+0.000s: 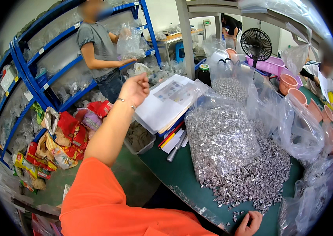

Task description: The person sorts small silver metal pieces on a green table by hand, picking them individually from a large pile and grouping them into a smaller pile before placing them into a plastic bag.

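Note:
My left hand [135, 89], with a thin bracelet at the wrist, is raised beside a table with its fingers curled together. Just above the fingertips shows a whitish item with a gold pattern [141, 68]; I cannot tell whether the hand touches it. Below and to the right of this hand lie white printed sheets [166, 103] on a stack of folders. My right hand [249, 223] rests at the table's near edge, fingers curled, their contents hidden. Close to it spreads a pile of small silvery metal pieces [249, 185]. A clear bag full of shiny metal pieces [221, 137] lies on that pile.
Pens [170, 138] lie beside the folders. A black fan [255, 44] and pink pots [287, 83] stand at the back. A co-worker [99, 51] holds a clear bag by blue shelves [72, 65]. Colourful sacks [72, 133] lie on the floor at left.

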Tool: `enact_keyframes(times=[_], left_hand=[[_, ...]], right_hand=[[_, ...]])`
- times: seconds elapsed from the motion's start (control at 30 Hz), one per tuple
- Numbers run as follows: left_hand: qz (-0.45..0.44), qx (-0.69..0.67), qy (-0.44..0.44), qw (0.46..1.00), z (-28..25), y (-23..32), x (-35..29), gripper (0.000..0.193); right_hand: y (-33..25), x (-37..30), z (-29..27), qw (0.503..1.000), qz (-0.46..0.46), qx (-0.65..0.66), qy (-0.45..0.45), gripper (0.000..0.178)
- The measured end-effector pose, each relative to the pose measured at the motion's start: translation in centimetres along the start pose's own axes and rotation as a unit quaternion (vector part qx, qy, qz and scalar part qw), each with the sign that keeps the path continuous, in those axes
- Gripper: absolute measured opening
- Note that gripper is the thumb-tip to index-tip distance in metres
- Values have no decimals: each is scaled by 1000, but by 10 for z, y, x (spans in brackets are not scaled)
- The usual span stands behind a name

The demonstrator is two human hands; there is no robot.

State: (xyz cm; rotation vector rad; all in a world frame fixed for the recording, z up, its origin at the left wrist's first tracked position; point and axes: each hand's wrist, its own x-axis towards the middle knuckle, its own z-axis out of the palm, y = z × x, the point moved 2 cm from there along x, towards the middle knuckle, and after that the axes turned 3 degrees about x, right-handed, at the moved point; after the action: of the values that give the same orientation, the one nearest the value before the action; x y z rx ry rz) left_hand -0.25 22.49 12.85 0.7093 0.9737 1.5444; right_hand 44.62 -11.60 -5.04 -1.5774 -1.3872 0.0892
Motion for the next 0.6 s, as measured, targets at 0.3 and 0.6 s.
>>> enact_keyframes(times=[0.3, 0.6], left_hand=[[180, 640, -294, 687, 30, -7, -51, 32], [369, 678, 12, 636, -13, 52, -12, 30]], right_hand=[[-3, 1, 1, 1000, -2, -9, -9, 10], [-2, 0, 2, 1000, 0, -22, -9, 10]])
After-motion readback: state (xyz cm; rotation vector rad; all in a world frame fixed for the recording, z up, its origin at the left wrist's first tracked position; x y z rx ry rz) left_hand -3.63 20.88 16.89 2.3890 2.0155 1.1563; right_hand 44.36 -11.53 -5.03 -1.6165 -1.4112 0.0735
